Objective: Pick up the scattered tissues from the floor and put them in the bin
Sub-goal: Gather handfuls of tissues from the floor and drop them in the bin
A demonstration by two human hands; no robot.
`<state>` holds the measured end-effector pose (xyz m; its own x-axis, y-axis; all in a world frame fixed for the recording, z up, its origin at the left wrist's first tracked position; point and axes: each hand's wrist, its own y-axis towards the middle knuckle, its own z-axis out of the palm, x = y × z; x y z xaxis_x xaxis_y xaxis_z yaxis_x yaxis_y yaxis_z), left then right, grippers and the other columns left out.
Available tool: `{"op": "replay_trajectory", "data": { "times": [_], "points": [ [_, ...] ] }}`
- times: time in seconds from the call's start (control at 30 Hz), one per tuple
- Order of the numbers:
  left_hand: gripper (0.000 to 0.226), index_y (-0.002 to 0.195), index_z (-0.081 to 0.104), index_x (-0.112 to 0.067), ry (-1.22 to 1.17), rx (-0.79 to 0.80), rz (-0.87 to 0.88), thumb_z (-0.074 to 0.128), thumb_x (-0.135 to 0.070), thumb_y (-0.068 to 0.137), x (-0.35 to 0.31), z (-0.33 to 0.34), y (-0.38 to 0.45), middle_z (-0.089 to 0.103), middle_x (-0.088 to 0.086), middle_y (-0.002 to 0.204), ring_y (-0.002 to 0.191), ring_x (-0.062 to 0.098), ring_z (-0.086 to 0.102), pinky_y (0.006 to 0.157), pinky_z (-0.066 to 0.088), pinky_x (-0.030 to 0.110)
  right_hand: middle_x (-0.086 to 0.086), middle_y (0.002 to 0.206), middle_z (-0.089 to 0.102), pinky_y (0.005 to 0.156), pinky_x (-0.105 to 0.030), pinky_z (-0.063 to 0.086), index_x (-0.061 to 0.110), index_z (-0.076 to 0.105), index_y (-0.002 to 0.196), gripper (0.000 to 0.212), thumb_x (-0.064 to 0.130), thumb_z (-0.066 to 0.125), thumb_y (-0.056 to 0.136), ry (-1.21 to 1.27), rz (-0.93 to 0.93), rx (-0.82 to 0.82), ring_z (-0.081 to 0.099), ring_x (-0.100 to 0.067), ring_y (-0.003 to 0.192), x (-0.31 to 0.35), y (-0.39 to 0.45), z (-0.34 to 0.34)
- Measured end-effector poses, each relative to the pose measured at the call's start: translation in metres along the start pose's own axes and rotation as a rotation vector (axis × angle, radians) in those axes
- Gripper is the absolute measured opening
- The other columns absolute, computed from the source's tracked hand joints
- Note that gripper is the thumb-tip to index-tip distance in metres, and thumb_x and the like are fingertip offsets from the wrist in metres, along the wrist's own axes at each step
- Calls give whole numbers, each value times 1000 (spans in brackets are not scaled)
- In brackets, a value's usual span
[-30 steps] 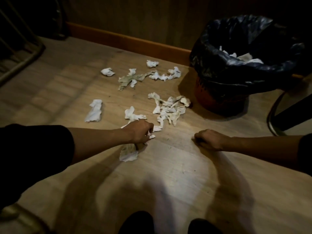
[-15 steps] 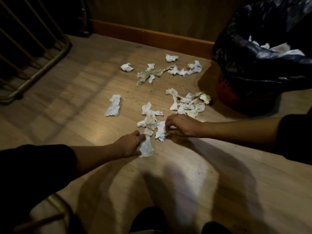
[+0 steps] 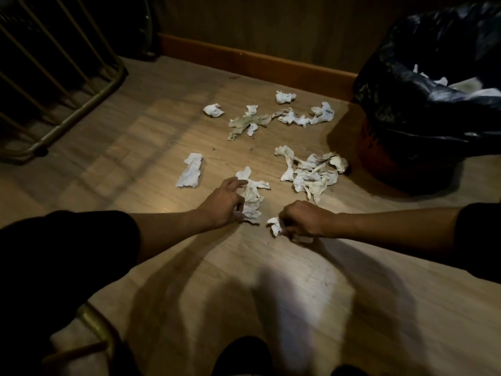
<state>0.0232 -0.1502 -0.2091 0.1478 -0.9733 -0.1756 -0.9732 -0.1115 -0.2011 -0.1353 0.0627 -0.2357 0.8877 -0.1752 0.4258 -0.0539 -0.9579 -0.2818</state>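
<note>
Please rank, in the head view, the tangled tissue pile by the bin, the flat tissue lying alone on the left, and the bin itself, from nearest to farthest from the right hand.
From the right hand:
1. Tangled tissue pile, just beyond it.
2. Flat tissue, across to the left.
3. Bin, far right by the wall.

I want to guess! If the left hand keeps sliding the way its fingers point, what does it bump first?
Probably the crumpled tissue its left hand fingers already touch; the bigger tissue pile lies beyond.

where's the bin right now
The bin, lined with a black bag, stands on the floor at the far right, against the wall, just right of the biggest tissue pile.
</note>
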Motion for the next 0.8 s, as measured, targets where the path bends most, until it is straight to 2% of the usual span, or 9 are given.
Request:
{"op": "replay_trajectory", "data": {
  "times": [0.1, 0.2, 0.27, 0.37, 0.47, 0.53, 0.63, 0.73, 0.8],
  "points": [
    [14, 69, 66, -16, -12, 35, 36, 75, -25, 75, 2, 2, 23, 44, 18, 150, 149, 24, 25, 121, 17, 35, 6, 77, 62, 59, -24, 38, 17, 61, 88, 18, 32, 71, 88, 49, 45, -46, 54, -10, 68, -8, -17, -4],
    [22, 62, 55, -22, -78, 109, 22, 74, -21, 73, 1, 8, 40, 71, 10, 109, 141, 20, 40, 109, 40, 34, 1, 80, 62, 58, -34, 45, 18, 50, 101, 25, 24, 69, 86, 87, 125, -133, 57, -16, 67, -17, -33, -11],
    [22, 62, 55, -21, -114, 152, -6, 74, -18, 72, -3, 11, 43, 63, -2, 87, 124, 23, 57, 89, 52, 35, 1, 84, 62, 57, -37, 47, 19, 41, 117, 43, 22, 71, 86, 82, 215, -184, 58, -19, 69, -25, -39, -18],
    [14, 71, 60, -15, -135, 135, -42, 74, -14, 71, -7, 15, 44, 63, 4, 94, 99, 28, 63, 76, 53, 35, -4, 94, 67, 60, -33, 45, 13, 42, 135, 60, 25, 74, 85, 59, 360, -222, 59, -20, 77, -46, -40, -29],
    [21, 86, 59, -11, -174, 87, -75, 71, -8, 70, -5, 15, 43, 64, 9, 94, 89, 32, 61, 68, 46, 33, -5, 93, 72, 65, -34, 53, 11, 69, 113, 32, 23, 75, 84, 18, 422, -228, 67, -20, 84, -63, -37, -41],
    [31, 96, 54, -12, -190, 60, -82, 72, -11, 71, -1, 12, 41, 64, 11, 96, 88, 34, 59, 64, 42, 32, -5, 94, 71, 65, -33, 53, 12, 73, 102, 24, 28, 75, 85, 4, 418, -226, 66, -20, 86, -72, -35, -45],
    [46, 105, 46, -15, -204, 44, -96, 76, -20, 70, 3, 5, 36, 59, 7, 90, 83, 34, 59, 61, 37, 31, -8, 117, 58, 73, -30, 48, 15, 73, 105, 26, 32, 76, 84, -89, 360, -226, 55, -18, 100, -82, -32, -43],
    [60, 116, 46, -12, -247, 22, -105, 79, -20, 66, 7, 3, 33, 54, 6, 101, 92, 33, 58, 68, 41, 30, -12, 137, 55, 81, -32, 53, 17, 74, 104, 23, 27, 74, 83, -126, 326, -135, 61, -22, 108, -84, -27, -35],
    [76, 130, 45, -8, -247, 8, -131, 82, -22, 65, 9, 3, 33, 49, 14, 122, 105, 33, 56, 81, 48, 33, -7, 118, 66, 74, -29, 49, 15, 70, 106, 23, 24, 72, 85, -82, 305, -77, 64, -21, 99, -80, -28, -31]
  ]
}}
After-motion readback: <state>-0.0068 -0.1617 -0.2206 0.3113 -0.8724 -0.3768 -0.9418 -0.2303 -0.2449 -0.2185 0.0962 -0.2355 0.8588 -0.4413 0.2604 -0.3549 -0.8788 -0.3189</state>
